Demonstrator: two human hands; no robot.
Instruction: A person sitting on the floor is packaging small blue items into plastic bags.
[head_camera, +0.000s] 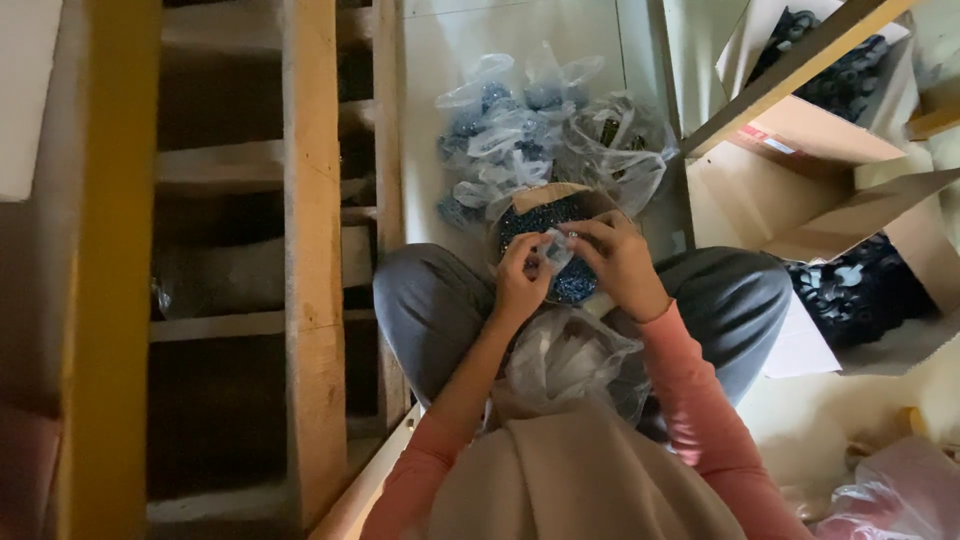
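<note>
My left hand (520, 280) and my right hand (622, 262) meet over a round bowl (545, 196) full of small dark blue pieces, which rests between my knees. Both hands pinch a small clear plastic bag (556, 250) held between the fingertips above the bowl. In my lap, just below the hands, lies a bundle of empty clear bags (570, 358). Beyond the bowl, on the floor, sits a heap of filled clear bags (520, 130) with blue pieces inside.
A wooden ladder-like frame (312, 250) runs along my left side. Open cardboard boxes (830, 120) holding dark parts stand at the right, with more dark parts (860, 290) beside my right knee. A pinkish plastic bag (900, 490) lies at the lower right.
</note>
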